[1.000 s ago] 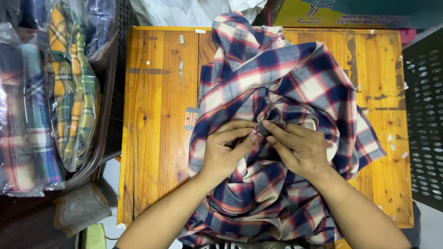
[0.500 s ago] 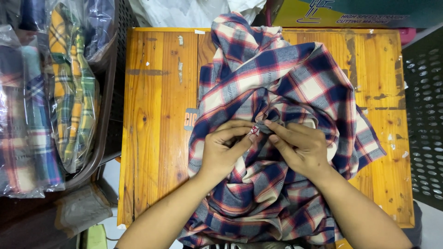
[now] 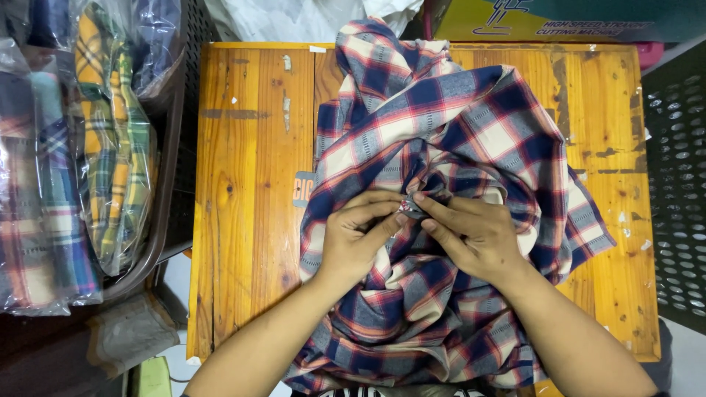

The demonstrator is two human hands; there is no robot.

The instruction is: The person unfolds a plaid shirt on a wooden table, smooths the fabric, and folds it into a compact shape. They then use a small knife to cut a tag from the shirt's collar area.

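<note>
At the centre of the frame both hands meet on one small fold of the plaid shirt [image 3: 441,147]. The left hand [image 3: 357,235] has its grip closed on the cloth from the left, fingertips pinching; the right hand [image 3: 474,235] has its grip closed on the same spot from the right. The shirt lies bunched under and around both hands, spreading toward the upper and lower centre, on the wooden desk [image 3: 250,184]. Bagged plaid garments [image 3: 110,147] stand at the left edge.

Soft matt cloth shirt [image 3: 456,132] w/ glossy worn wood table [image 3: 250,184] (scuffed varnish).
</note>
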